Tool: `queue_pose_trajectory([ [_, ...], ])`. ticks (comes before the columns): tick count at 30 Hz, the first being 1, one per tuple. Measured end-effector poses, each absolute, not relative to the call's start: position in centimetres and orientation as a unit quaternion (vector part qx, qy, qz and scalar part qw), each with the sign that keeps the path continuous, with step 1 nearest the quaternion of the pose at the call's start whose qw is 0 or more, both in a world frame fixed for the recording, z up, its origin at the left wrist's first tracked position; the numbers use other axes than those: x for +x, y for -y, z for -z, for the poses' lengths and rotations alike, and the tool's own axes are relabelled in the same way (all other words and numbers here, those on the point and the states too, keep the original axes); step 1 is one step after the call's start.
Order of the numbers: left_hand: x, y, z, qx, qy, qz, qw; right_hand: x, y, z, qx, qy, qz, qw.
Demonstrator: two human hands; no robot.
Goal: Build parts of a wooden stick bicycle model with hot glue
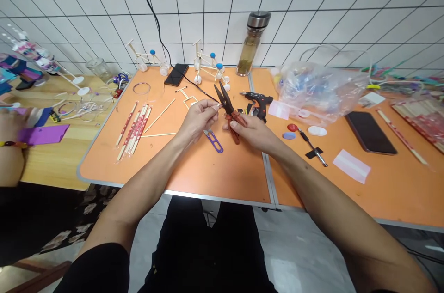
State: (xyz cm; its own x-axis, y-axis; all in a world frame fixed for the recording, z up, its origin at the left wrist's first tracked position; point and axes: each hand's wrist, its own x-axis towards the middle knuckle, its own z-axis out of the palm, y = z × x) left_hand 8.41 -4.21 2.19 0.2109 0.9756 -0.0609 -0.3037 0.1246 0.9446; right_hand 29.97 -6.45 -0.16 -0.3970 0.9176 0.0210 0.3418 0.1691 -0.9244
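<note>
My right hand (pixel 255 132) is wrapped round the red-brown handles of a pair of long-nose pliers (pixel 228 104), whose dark jaws point up and stand apart. Just left of them, my left hand (pixel 197 119) pinches a small whitish piece (pixel 219 106), too small to name. Below the fingers lie purple thread snips (pixel 215 141). Behind my left hand a small frame of sticks (pixel 189 98) rests on the orange table (pixel 215 175). Loose wooden sticks (pixel 160 115) lie to its left, beside several chopsticks in red-and-white wrappers (pixel 136 130).
Stick models with blue caps (pixel 212 55), a phone (pixel 176 74) and a glass tea bottle (pixel 249 48) stand along the wall. To the right are a black glue gun (pixel 256 99), a plastic bag (pixel 319 87), a pen (pixel 312 147) and another phone (pixel 370 132). A co-worker's arm (pixel 10 145) is at left.
</note>
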Motion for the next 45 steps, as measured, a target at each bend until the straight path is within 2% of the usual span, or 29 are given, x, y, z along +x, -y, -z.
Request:
queue_pose_trajectory([
  [11,8.7,4.6,-2.3,0.416,-0.402,-0.473,0.665,29.8,6.8,0.7,-0.482,0.778,-0.279,0.291],
  [33,8.5,4.5,-2.1,0.402,-0.414,-0.45,0.681,29.7,7.1,-0.3,-0.535,0.809,-0.155,0.19],
  [45,8.7,4.7,-2.1,0.411,-0.403,-0.447,0.685,29.2,6.9,0.2,-0.541,0.772,-0.226,0.248],
])
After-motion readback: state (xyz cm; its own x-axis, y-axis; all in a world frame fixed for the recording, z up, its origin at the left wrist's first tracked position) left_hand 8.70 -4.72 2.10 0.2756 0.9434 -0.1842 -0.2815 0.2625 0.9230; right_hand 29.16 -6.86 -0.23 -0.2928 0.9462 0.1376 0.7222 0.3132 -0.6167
